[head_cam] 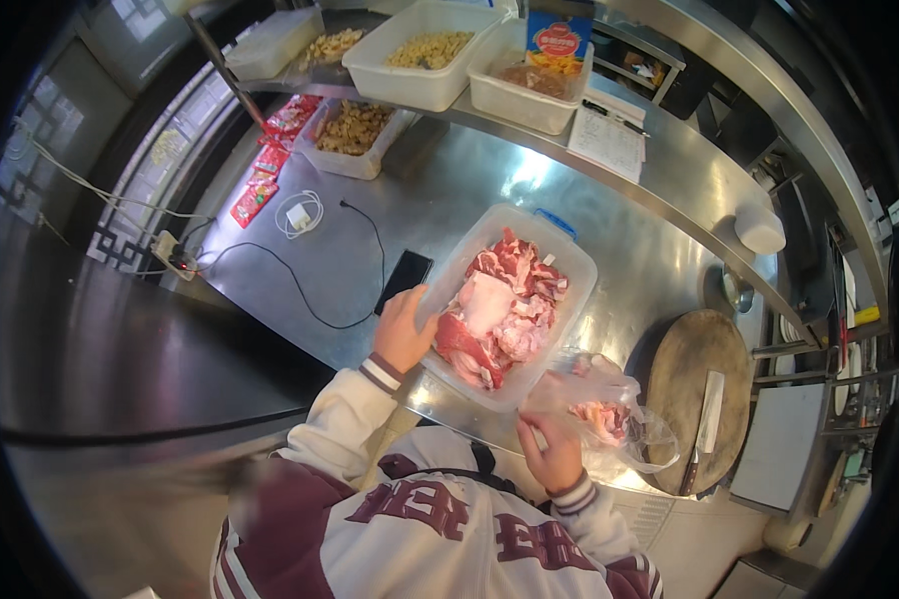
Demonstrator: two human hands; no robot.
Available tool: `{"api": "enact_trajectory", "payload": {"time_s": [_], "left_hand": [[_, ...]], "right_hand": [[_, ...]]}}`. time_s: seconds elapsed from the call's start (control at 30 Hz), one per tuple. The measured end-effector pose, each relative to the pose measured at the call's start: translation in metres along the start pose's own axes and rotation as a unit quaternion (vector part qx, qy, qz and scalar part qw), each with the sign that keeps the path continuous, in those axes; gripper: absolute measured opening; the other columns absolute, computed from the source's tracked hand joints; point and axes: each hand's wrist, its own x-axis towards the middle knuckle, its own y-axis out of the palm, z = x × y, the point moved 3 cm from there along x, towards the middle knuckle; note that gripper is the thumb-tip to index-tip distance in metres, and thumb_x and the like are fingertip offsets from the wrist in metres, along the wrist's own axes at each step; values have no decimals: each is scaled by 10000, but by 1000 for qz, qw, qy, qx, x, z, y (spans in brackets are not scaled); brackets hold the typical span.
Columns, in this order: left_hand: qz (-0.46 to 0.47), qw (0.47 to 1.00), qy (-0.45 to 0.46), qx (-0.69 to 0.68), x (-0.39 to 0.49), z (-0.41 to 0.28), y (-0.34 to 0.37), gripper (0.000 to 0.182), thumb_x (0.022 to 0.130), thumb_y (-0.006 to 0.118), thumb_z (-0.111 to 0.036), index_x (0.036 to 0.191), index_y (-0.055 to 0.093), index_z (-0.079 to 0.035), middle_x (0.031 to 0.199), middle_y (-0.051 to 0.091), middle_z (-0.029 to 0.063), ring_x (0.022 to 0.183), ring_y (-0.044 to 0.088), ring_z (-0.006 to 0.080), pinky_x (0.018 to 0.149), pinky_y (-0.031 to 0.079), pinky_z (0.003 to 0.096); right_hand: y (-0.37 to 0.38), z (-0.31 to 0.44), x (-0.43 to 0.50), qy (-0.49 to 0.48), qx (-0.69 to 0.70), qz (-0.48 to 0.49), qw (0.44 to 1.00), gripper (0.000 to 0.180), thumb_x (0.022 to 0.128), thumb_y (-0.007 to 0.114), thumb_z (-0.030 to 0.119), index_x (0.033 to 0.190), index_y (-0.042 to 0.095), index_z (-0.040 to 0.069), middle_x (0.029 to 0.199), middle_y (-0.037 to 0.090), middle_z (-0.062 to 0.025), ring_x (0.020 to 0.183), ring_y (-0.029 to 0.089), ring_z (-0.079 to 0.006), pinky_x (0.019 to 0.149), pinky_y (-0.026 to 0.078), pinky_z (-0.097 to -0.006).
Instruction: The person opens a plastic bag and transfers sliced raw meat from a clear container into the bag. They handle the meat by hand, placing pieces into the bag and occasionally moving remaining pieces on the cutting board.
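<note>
A clear plastic tub (573,299) of raw red and pale meat (487,303) stands on the steel worktop in front of me. My left hand (406,329) rests at the tub's left wall, thumb towards the rim, beside a dark phone (406,278). My right hand (551,449) is at the tub's lower right corner, thumb and finger at the edge of a clear plastic bag (622,389). More meat (603,419) lies in that bag. Whether the fingers pinch the bag or the tub rim, I cannot tell.
To the right, a cleaver (710,412) lies on a round wooden chopping block (670,374). A charger (298,217) and black cable (292,269) lie at left. The steel shelf (509,135) above holds food tubs (419,82) and a notepad (607,146).
</note>
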Motion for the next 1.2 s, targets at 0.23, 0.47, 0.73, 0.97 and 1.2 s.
{"api": "enact_trajectory", "payload": {"time_s": [0.23, 0.47, 0.73, 0.97, 1.2], "left_hand": [[-3, 994, -53, -91, 8, 28, 29, 406, 905, 636, -140, 1293, 584, -30, 1111, 673, 215, 1005, 632, 405, 874, 506, 474], [-4, 994, -66, -89, 5, 27, 28, 369, 912, 624, -131, 1259, 599, -7, 1086, 682, 231, 1002, 644, 412, 868, 516, 473], [3, 992, -90, -83, 4, 22, 29, 341, 924, 619, -153, 1240, 618, -21, 1138, 686, 215, 1031, 658, 407, 881, 531, 446], [-33, 996, -61, -62, 3, 23, 30, 348, 919, 630, -167, 1247, 617, -51, 1057, 695, 205, 966, 656, 401, 832, 524, 477], [-14, 996, -82, -37, 1, 16, 29, 322, 922, 636, -176, 1219, 625, -52, 1072, 696, 197, 965, 660, 390, 830, 529, 462]], "right_hand": [[103, -9, 109, 15, -182, 70, 981, 302, 868, 708, 268, 1022, 646, 16, 977, 667, -178, 879, 662, -356, 770, 544, -442], [135, -29, 123, 26, -249, 124, 960, 280, 808, 720, 279, 903, 626, 34, 864, 632, -159, 827, 661, -345, 683, 550, -457], [119, -54, 123, 79, -210, 60, 973, 241, 801, 693, 239, 849, 616, 15, 841, 645, -194, 717, 663, -385, 650, 540, -482], [96, -60, 107, 57, -137, -45, 988, 209, 804, 677, 178, 779, 587, -9, 779, 625, -219, 660, 622, -414, 612, 505, -490], [83, -56, 96, 89, -62, -159, 981, 233, 761, 745, 139, 690, 589, -19, 619, 602, -191, 515, 579, -303, 524, 465, -400]]}}
